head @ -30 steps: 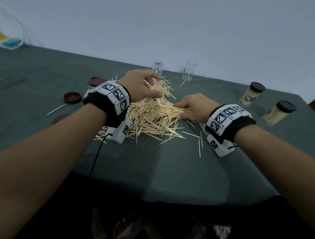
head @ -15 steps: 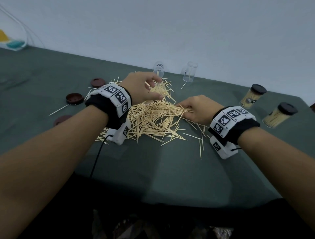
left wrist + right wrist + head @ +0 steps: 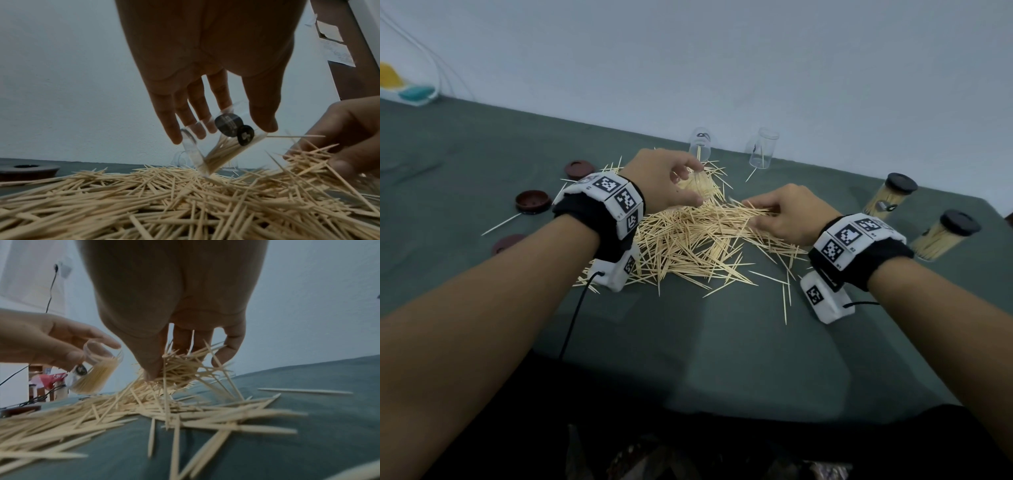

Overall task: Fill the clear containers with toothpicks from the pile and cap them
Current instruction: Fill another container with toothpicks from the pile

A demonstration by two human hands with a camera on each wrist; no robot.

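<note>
Over the toothpick pile (image 3: 688,240) on the green table (image 3: 722,359), the left hand (image 3: 657,181) held a tilted, part-filled clear container (image 3: 216,146) between fingers and thumb, its two dark round stickers too blurred to read. At three o'clock from it the right hand (image 3: 787,216) pinched a loose bunch of toothpicks (image 3: 180,366). Two capped full containers (image 3: 890,198) stood at two o'clock, brown caps (image 3: 532,202) at nine.

Pale wood on dark green

The toothpicks (image 3: 688,240) are pale straw-yellow on a dark grey-green tablecloth (image 3: 722,342). The lids (image 3: 532,201) lying loose are dark reddish-brown; the caps (image 3: 901,181) on the filled jars are black. The wrist bands (image 3: 616,202) are black with white blocks bearing black-and-white square codes. The wall (image 3: 722,68) is pale blue-grey.
</note>
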